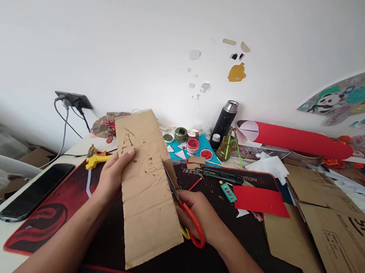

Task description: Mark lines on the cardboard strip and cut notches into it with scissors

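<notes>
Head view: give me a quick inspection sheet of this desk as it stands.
Surface: black and red desk mat on a white desk.
Job's things: cardboard strip held upright; red-handled scissors at its right edge.
Clutter: phone, yellow tool, paint pots, flask, red roll, red sheet, cardboard sheets.
Hands: left hand grips the strip; right hand holds the scissors.
Cables: two leads from the wall socket.
Surroundings: white wall with paint marks; panda print at right.
</notes>
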`<state>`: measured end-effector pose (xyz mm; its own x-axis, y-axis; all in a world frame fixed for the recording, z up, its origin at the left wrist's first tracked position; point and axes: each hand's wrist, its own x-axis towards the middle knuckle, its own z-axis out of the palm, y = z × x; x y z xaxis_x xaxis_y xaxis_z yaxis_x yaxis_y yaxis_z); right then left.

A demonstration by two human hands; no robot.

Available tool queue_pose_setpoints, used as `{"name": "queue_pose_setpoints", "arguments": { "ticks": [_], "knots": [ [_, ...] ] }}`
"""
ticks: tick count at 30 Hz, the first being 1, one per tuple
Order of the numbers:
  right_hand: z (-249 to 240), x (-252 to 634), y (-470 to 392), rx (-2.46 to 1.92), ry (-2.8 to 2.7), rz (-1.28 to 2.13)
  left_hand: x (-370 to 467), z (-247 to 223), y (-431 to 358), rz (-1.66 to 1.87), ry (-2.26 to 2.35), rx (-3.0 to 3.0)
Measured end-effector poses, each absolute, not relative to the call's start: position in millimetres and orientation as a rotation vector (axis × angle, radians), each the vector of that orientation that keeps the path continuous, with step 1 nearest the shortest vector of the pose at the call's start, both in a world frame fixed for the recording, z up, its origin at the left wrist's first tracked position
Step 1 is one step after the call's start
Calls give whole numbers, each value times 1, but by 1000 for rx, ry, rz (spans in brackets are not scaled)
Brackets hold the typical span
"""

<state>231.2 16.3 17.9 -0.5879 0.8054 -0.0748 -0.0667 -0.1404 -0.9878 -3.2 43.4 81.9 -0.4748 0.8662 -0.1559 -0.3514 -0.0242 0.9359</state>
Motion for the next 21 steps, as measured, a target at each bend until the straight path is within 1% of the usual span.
{"name": "queue_pose_setpoints", "arguments": {
  "ticks": [8, 21],
  "knots": [
    [37, 237, 19, -774, -1645, 1788, -6, 83, 46, 1667, 1319, 526],
    [56, 238, 20, -697, -1649, 1863, -7, 82, 44, 1665, 1343, 541]
  ]
}}
